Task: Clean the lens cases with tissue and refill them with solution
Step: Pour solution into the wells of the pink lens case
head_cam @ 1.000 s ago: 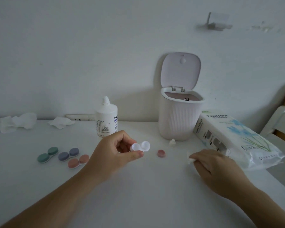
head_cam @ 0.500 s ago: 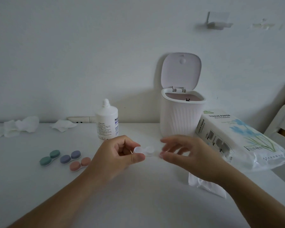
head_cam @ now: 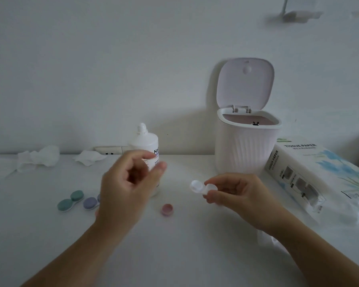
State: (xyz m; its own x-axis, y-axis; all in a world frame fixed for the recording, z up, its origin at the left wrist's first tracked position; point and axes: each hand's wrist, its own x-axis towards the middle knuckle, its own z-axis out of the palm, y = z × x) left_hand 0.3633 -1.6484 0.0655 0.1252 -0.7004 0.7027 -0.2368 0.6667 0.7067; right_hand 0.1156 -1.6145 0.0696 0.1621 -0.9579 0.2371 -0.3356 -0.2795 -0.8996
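Right hand (head_cam: 239, 195) pinches the uncapped white lens case (head_cam: 201, 187) above my table (head_cam: 184, 255); left hand (head_cam: 131, 189) loosely curled, empty, before the solution bottle (head_cam: 146, 146). Hands apart.

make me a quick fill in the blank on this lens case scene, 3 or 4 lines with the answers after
1. The open white lens case is held by the ____ hand.
2. The lid of the white bin is ____.
3. A loose cap lying on the table is ____ in colour.
4. The left hand holds ____, raised in front of the solution bottle.

Missing words: right; open; pink; nothing
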